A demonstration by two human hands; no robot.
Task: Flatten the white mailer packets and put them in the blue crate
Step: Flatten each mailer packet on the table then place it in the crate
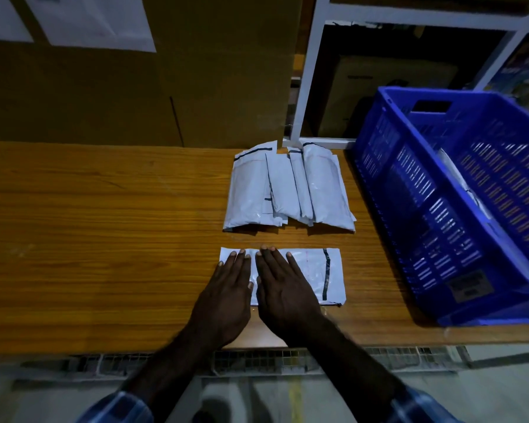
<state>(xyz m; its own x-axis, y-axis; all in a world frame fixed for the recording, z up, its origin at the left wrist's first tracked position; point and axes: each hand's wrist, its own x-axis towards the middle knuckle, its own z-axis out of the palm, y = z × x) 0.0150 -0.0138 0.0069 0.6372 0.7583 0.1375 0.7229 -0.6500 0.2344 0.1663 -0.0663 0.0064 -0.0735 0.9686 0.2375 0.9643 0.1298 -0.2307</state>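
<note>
Hands are lying side by side on one white mailer packet near the front edge of the wooden table. The left hand is pressing down flat, fingers straight and slightly spread, covering the packet's left end, with its little finger reaching just past the left edge onto the wood. The right hand is pressing palm-down just beside it, fingers straight, over the packet's middle. Neither hand is curling round or pinching anything; both are released and flat.

That packet is lying flat with its long axis running left to right, parallel to the table's front edge. Its end with the dark strip is pointing right, toward the blue crate, and that right portion is lying uncovered.

Just behind it, apart by a narrow band of bare wood, a pile of white mailer packets is sitting. These are puffier and overlapping one another, and their long axes are running front to back, crosswise to the packet under the hands. Dark strips are showing at their far ends, pointing toward the cardboard box and the white shelf frame at the back of the table.

The blue crate is standing on the right part of the table, near both the pile and the pressed packet but touching neither, and it is appearing tilted in the wide view. Something pale is showing through its slotted wall inside; what it is I cannot tell. Checked blue sleeves are showing at the bottom.
</note>
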